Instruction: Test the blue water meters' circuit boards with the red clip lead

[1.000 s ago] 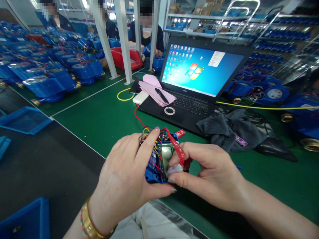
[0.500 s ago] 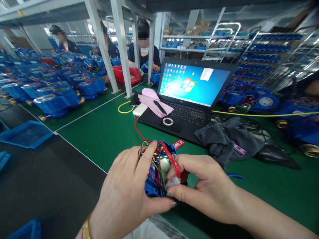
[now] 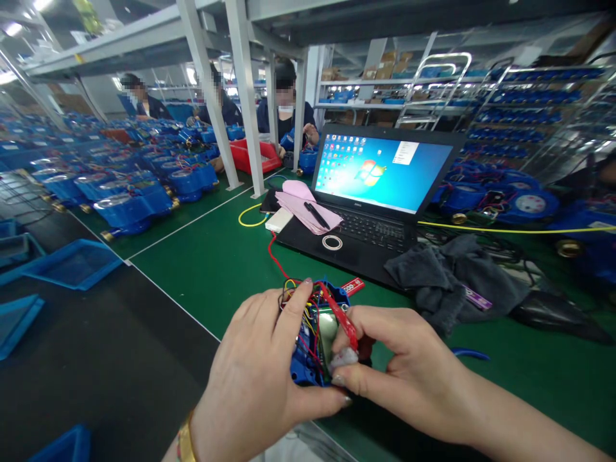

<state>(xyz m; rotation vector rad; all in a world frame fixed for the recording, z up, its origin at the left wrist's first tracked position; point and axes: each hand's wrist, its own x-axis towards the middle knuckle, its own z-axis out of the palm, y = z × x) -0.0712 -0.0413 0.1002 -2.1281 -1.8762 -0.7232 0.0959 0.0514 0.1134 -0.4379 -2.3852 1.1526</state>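
Observation:
A small blue plastic housing [image 3: 304, 373] with a circuit board and thin coloured wires inside sits between my hands, close to the near edge of the bench. My left hand [image 3: 262, 359] wraps around its left side, fingers over the far edge and thumb along the near edge. A crumpled whitish wad [image 3: 344, 359] is pinched between thumb and forefinger of my right hand [image 3: 399, 366] at the housing's right side. Beside those fingers runs a red-wrapped cable [image 3: 341, 316]. A pale green, smooth part [image 3: 327, 330] shows inside the housing. My right fingers hide some of the right side.
Behind the housing stands an open laptop [image 3: 380, 170] with pink sheets [image 3: 308, 208] and a pen on it. A grey cloth [image 3: 447, 276] lies at right. Blue trays [image 3: 72, 263] and many blue meter units [image 3: 135, 205] are at left. Co-workers [image 3: 286, 102] sit beyond the posts.
The whole view has shifted, so the scene appears slightly lower and farther right. Both hands keep nearly the same hold on the housing and the whitish wad.

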